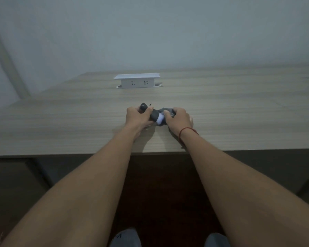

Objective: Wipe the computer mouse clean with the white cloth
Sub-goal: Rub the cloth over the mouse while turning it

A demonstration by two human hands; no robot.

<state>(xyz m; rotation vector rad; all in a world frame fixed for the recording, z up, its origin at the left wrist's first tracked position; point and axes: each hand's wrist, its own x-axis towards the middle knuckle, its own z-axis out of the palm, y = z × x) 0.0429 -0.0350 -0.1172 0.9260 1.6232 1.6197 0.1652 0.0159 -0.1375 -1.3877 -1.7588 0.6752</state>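
My left hand (136, 115) grips a dark computer mouse (152, 114) just above the wooden desk (61, 125), near its front edge. Part of the mouse pokes out past my fingers at the far side, most of it hidden by the hand. My right hand (179, 120) is closed on a bunched cloth (161, 120), which looks white with grey shaded folds, and presses it against the right end of the mouse. The two hands are close together, nearly touching.
A white pop-up socket box (137, 80) stands raised from the desk further back, in the middle. A plain wall rises behind the desk. A red string circles my right wrist (187, 130). The desk's front edge runs just below my hands.
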